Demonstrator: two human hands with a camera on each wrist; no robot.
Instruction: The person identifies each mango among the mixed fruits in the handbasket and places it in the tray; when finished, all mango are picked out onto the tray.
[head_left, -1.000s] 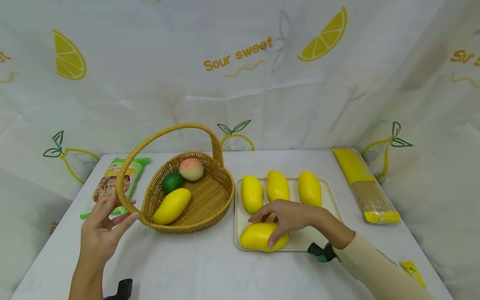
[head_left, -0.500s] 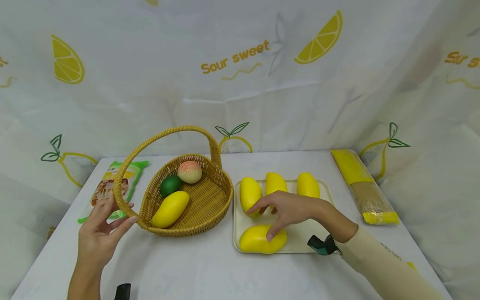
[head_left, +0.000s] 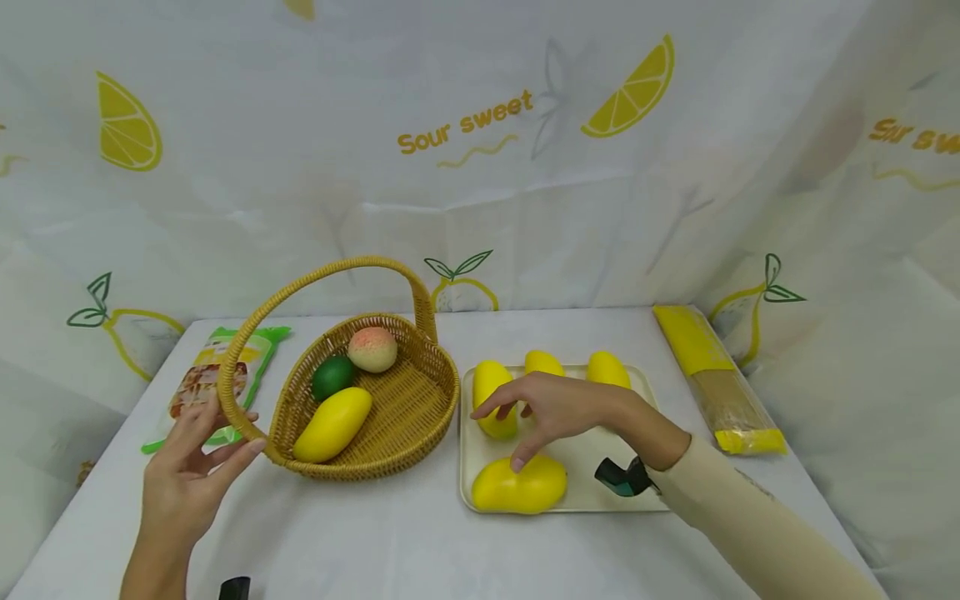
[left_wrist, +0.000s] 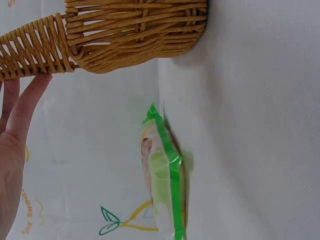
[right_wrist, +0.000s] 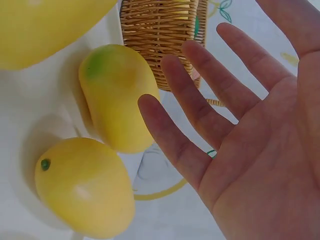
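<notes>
With the thumb in front and fingers behind, my left hand (head_left: 180, 483) grips the lower left end of the woven basket's handle (head_left: 296, 290). In the basket (head_left: 452, 387) lie a yellow mango (head_left: 333, 425), a dark green fruit (head_left: 333, 378) and a pinkish peach (head_left: 372, 349). My right hand (head_left: 566, 408) hovers over the cream tray (head_left: 581, 496), fingers spread and holding nothing. Below its thumb lies the front mango (head_left: 519, 485). Behind are a left mango (head_left: 489, 379), a middle mango (head_left: 543, 362) and a right mango (head_left: 609, 369), partly hidden by the hand and arm.
A green-edged food packet (head_left: 258, 358) lies left of the basket, partly behind the left hand. Right of the tray is a long yellow-and-clear packet (head_left: 716, 379) that looks like noodles. A printed white cloth (head_left: 315, 192) hangs behind the white table (head_left: 360, 542).
My right hand has risen off the front mango, its fingers moving away toward the back. The left hand keeps its grip on the basket handle. The head view has shifted slightly.
</notes>
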